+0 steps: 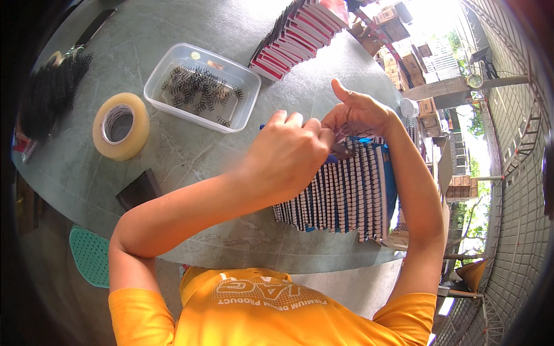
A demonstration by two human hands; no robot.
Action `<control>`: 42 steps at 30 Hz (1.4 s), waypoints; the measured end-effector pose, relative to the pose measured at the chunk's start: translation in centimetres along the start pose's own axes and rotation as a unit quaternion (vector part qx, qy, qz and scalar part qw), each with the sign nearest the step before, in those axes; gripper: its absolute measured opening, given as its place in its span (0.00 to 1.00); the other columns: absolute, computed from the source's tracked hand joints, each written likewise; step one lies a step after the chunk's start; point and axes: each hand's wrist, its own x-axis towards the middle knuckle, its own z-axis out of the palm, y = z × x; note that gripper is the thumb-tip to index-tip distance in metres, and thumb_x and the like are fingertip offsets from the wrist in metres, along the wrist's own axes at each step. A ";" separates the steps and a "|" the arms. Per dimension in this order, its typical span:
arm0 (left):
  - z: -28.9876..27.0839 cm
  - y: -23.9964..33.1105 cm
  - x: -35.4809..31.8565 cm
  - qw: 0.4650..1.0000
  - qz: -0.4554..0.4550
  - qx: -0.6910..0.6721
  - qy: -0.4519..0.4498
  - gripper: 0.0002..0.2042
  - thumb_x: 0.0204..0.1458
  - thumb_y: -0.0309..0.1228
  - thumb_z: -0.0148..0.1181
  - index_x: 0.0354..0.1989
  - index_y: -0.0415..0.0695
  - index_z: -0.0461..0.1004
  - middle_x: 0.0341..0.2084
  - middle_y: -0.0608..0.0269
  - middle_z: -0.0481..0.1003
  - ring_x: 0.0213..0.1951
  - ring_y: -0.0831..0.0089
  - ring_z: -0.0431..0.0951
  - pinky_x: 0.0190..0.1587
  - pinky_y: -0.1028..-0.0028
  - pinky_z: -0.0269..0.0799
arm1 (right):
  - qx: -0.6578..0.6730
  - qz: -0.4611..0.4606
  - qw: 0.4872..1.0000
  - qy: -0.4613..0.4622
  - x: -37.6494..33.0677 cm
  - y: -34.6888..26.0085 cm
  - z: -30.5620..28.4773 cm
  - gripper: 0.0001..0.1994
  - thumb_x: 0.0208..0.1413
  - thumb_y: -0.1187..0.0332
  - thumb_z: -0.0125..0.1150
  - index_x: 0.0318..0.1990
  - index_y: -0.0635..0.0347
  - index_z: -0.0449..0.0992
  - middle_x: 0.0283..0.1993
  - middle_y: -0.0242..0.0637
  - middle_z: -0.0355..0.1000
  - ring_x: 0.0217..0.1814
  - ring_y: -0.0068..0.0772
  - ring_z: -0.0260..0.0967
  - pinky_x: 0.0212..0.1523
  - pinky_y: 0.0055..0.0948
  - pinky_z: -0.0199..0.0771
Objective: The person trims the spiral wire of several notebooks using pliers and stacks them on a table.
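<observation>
My left hand is closed round a pair of pliers; parts of a blue handle and the dark jaws show past the fingers. Just right of it, my right hand has its thumb stretched up and apart, with the fingers curved toward the tool and partly hidden behind my left hand. Below both hands lies a stack of spiral-bound notebooks, with black coils along white page edges and some blue covers. The jaws are at the stack's upper part; whether they touch a coil I cannot tell.
On the grey table stand a clear plastic tub of short black coil pieces, a roll of tape and a dark block. Red-and-white notebooks are stacked behind. Long black coils lie far left. A green stool stands below.
</observation>
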 end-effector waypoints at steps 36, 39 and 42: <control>0.1 -0.2 1.3 0.999 -0.009 -0.017 -0.046 0.16 0.37 0.26 0.61 0.39 0.39 0.72 0.27 0.59 0.72 0.35 0.60 0.72 0.41 0.64 0.66 | -0.053 -0.040 0.997 0.028 0.0 0.0 0.1 0.49 0.53 0.29 0.29 0.33 0.79 0.75 0.29 0.47 0.74 0.27 0.28 0.71 0.31 0.22 0.73; -0.4 0.0 1.4 0.998 -0.014 -0.026 -0.061 0.17 0.37 0.26 0.61 0.39 0.38 0.72 0.29 0.57 0.72 0.37 0.59 0.72 0.41 0.63 0.66 | -0.063 -0.037 0.997 0.014 0.1 0.3 -0.9 0.48 0.53 0.29 0.29 0.33 0.79 0.75 0.29 0.47 0.75 0.26 0.29 0.72 0.31 0.22 0.73; -1.6 0.1 1.4 0.999 0.000 -0.005 -0.034 0.17 0.38 0.27 0.61 0.40 0.38 0.72 0.31 0.56 0.71 0.38 0.59 0.71 0.42 0.63 0.66 | -0.049 -0.028 0.998 0.001 0.0 0.0 -0.4 0.46 0.54 0.30 0.30 0.32 0.77 0.75 0.29 0.47 0.75 0.25 0.30 0.72 0.30 0.22 0.74</control>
